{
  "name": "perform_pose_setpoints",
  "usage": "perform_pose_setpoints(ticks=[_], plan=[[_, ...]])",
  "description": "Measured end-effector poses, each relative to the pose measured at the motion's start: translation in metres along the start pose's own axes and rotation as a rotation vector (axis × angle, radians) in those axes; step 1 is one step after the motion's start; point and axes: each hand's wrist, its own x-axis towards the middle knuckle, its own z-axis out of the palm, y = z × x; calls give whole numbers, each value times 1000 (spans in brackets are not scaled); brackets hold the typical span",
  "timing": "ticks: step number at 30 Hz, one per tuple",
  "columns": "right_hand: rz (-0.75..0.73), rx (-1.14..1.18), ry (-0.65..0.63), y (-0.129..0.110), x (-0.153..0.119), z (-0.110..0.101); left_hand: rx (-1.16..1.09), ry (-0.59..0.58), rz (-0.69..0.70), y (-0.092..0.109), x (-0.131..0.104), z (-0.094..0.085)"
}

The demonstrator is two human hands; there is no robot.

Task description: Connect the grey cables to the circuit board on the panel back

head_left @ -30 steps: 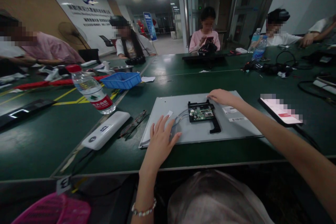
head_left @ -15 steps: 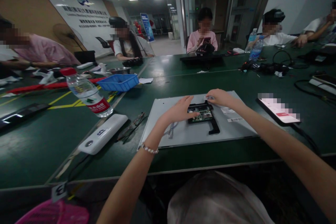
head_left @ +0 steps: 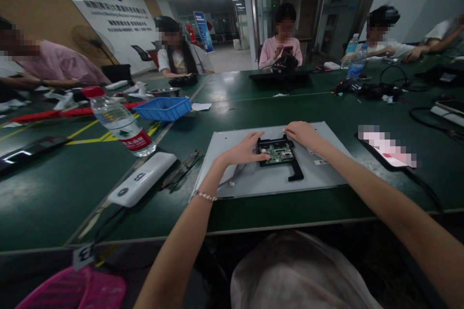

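A flat grey panel (head_left: 242,186) lies on the green table. On it rests a black bracket (head_left: 296,172) framing a green circuit board (head_left: 279,155). My left hand (head_left: 246,148) is at the left side of the bracket, thumb and fingers apart, with the thumb over the board's left edge. My right hand (head_left: 300,133) is at the bracket's upper right corner, its fingers curled together; whatever they hold there is hidden. A thin grey cable (head_left: 235,176) lies on the panel below my left hand.
To the left are a white power bank (head_left: 143,178), eyeglasses (head_left: 181,170), a water bottle (head_left: 125,128) and a blue tray (head_left: 165,108). A lit phone (head_left: 387,149) with a cable lies right of the panel. Several people sit around the table.
My left hand has shifted slightly left, and its thumb reaches less far over the board. The view has tilted a little. My right hand stays at the bracket's upper right corner.
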Motion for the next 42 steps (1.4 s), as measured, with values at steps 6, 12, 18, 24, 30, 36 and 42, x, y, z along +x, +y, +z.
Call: perform_pose_setpoints(ticks=[6,12,18,24,30,36,42], plan=[[-38,91,98,0,-2,-6,-40,-46,42,2,-2,-1],[-224,85,33,-14,-4,-13,-77,-30,49,2,-1,2],[-210,62,-53,-17,-6,-12,-88,-26,66,0,0,5],[-207,52,-76,-16,-6,-9,-92,-56,54,-2,1,5],[-154,151,-53,-17,-6,-9,-93,-63,51,-3,1,6],[-135,263,-31,-15,-3,-4,-92,-67,51,-3,1,5],[-133,280,-34,-15,0,1,-82,-69,54,-6,2,7]])
